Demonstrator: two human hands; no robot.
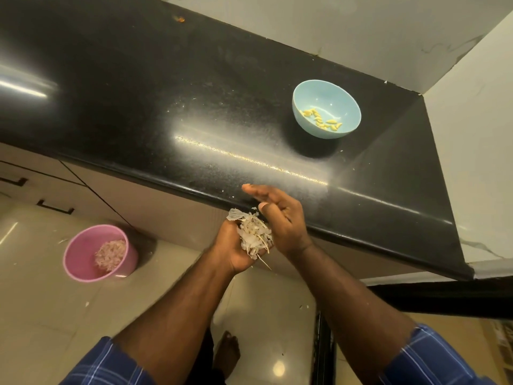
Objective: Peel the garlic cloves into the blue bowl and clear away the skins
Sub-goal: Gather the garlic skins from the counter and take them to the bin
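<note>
Head view — left hand (231, 250) cups garlic skins (255, 236), right hand (277, 215) flat, fingers straight.

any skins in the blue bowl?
No, the blue bowl holds only peeled garlic cloves; the skins sit cupped in the left hand.

Single head-worn wide-angle view, looking forward and steeply down past both forearms onto the black table (194, 112) edge and the tiled floor (41, 315) below, close to the hands
</note>
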